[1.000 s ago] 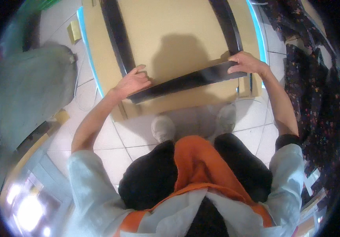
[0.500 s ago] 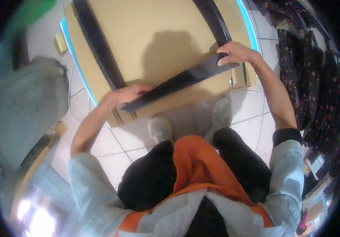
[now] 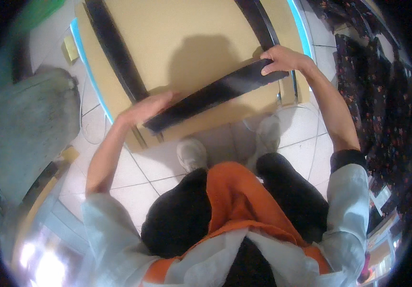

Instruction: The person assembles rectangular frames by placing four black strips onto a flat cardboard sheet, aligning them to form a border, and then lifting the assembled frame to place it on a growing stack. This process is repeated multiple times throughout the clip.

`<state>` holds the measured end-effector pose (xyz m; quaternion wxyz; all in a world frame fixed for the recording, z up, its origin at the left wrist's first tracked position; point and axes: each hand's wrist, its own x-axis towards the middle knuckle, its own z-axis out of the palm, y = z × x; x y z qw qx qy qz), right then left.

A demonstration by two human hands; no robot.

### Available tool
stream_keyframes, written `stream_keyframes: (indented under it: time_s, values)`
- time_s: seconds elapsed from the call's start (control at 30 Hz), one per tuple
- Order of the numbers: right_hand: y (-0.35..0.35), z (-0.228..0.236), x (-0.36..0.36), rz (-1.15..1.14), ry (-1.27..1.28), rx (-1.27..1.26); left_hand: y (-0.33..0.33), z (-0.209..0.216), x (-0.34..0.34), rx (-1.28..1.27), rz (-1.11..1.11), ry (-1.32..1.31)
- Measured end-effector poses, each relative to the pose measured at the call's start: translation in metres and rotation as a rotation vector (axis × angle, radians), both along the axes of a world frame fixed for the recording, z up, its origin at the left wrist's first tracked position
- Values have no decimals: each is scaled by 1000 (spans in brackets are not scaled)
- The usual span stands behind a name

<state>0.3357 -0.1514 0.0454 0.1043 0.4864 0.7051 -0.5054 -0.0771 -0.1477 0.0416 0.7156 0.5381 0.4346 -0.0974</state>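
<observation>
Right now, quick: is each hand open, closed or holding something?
Left hand: blurred, at the left end of the black strip; its grip cannot be told.
Right hand: closed, holding the strip's right end.

You seem to be in a workshop of some sort, though you might equally be in a home room given over to handiwork. The clue is the tan board (image 3: 177, 21) with its blue edging (image 3: 300, 26): on it lie two dark strips (image 3: 116, 55), and a loose black strip (image 3: 215, 94) slants across its near end. Around the board you have pale floor tiles (image 3: 124, 167). Left of it is a worn grey slab-like thing (image 3: 29, 124); right of it hangs or lies dark flowered cloth (image 3: 380, 110), hard to tell which. Nearest you, below the board, your orange apron (image 3: 244, 193) suggests working clothes.
</observation>
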Motion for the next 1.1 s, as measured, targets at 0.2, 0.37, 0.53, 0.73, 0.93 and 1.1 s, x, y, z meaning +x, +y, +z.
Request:
stream_keyframes:
  time_s: [0.2,0.37,0.53,0.73,0.93,1.1]
  values:
    - [6,7,-3,6,-28,-42,-41,2,17,509,-264,399]
    - [-11,-7,-2,-28,-137,533,-30,-45,24,336,-249,138]
    - [-80,13,-35,43,-388,1056,-21,-35,28,448,-228,106]
    - [-98,-33,-41,91,-308,1054,-37,-47,32,634,-114,225]
    - [-78,-43,-34,146,-389,1112,-80,-10,66,1244,-108,438]
    - [-72,-45,-32,236,-462,1008,-126,-46,54,1298,-177,609]
